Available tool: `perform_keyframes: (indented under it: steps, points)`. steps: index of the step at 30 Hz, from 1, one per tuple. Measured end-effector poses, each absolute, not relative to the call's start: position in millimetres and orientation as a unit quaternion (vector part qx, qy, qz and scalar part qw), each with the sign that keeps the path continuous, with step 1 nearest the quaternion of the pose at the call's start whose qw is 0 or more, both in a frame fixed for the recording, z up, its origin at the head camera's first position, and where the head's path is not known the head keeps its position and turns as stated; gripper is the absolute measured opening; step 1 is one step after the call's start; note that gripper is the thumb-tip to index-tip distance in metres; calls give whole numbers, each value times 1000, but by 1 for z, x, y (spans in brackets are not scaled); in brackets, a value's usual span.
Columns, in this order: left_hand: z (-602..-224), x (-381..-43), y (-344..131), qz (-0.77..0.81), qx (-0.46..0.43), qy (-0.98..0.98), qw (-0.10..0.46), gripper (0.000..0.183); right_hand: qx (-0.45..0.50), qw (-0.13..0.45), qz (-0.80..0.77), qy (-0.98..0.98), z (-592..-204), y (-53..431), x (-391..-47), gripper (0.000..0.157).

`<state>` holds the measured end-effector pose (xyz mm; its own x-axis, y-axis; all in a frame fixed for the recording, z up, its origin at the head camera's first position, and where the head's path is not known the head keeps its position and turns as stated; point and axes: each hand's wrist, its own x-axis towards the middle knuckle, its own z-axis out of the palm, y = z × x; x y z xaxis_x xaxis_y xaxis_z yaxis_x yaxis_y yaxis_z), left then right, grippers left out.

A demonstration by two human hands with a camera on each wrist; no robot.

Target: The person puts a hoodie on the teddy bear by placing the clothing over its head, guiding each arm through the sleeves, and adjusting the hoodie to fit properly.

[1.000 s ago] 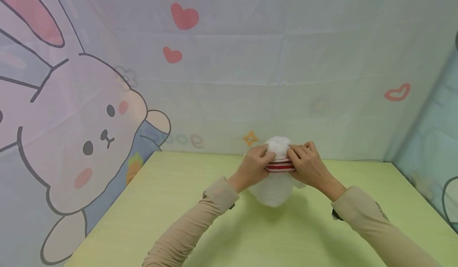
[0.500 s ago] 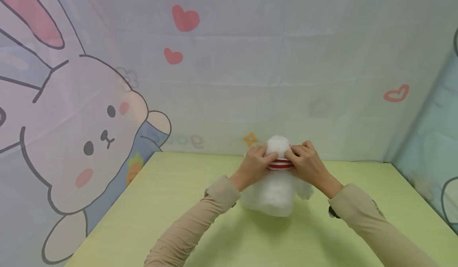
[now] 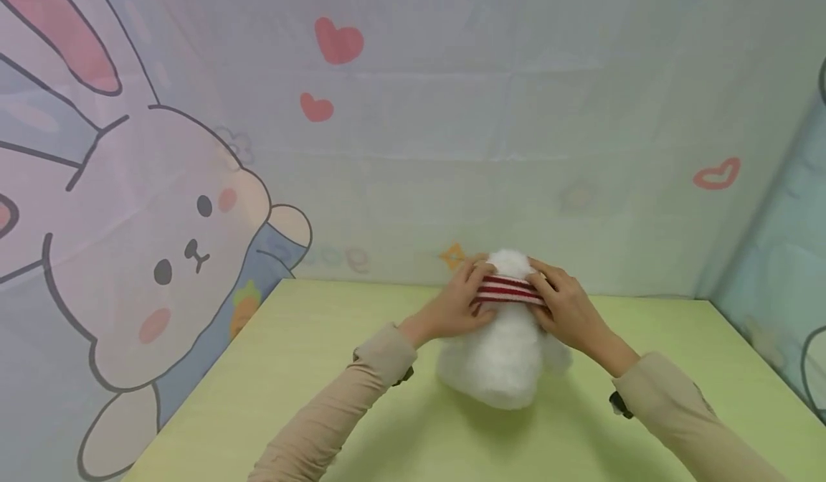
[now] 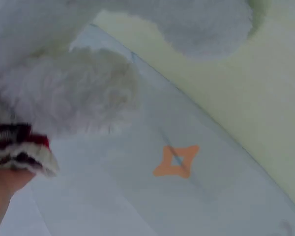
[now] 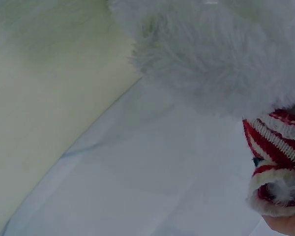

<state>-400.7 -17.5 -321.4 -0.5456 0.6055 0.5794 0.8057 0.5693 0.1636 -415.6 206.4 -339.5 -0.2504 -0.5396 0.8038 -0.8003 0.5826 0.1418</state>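
A white fluffy plush toy (image 3: pixel 500 360) stands over the table in the head view, with a rounded top (image 3: pixel 510 261). Round its upper part runs a red-and-white striped knitted garment (image 3: pixel 510 290). My left hand (image 3: pixel 459 301) grips the garment's left side, fingers above the band and thumb below. On the right side my right hand (image 3: pixel 564 304) holds it likewise. The right wrist view shows a short knitted tube (image 5: pixel 278 189) with white fluff inside, by a fingertip. In the left wrist view the garment (image 4: pixel 19 147) hangs beside a fluffy limb (image 4: pixel 73 93). The toy's far side is hidden.
The pale green table (image 3: pixel 310 367) spreads round the toy. Behind it hangs a light cloth backdrop (image 3: pixel 516 109) with hearts and a large cartoon rabbit (image 3: pixel 168 252). Another cloth (image 3: pixel 794 252) closes the right side.
Both thumbs have shifted from the band to below it, and more of the striped band shows. The toy's lower end has come slightly toward me.
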Motion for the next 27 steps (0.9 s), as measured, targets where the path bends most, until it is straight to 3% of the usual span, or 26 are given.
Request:
perform_keyframes:
  steps: [4,11,14,27]
  points:
    - [-319,-400,-25,-230,-414,-863,174,56,437,396,175,-788,-339,209,-411,20]
    - [-328,-403,-30,-195,-414,-848,268,52,481,291,228,-795,-332,215,-407,47]
    - [-334,-406,-26,-202,-414,-833,308,48,494,274,232,-792,-332,218,-408,52]
    - [-340,-409,-12,-212,-350,-817,407,39,450,344,226,-793,-337,219,-416,48]
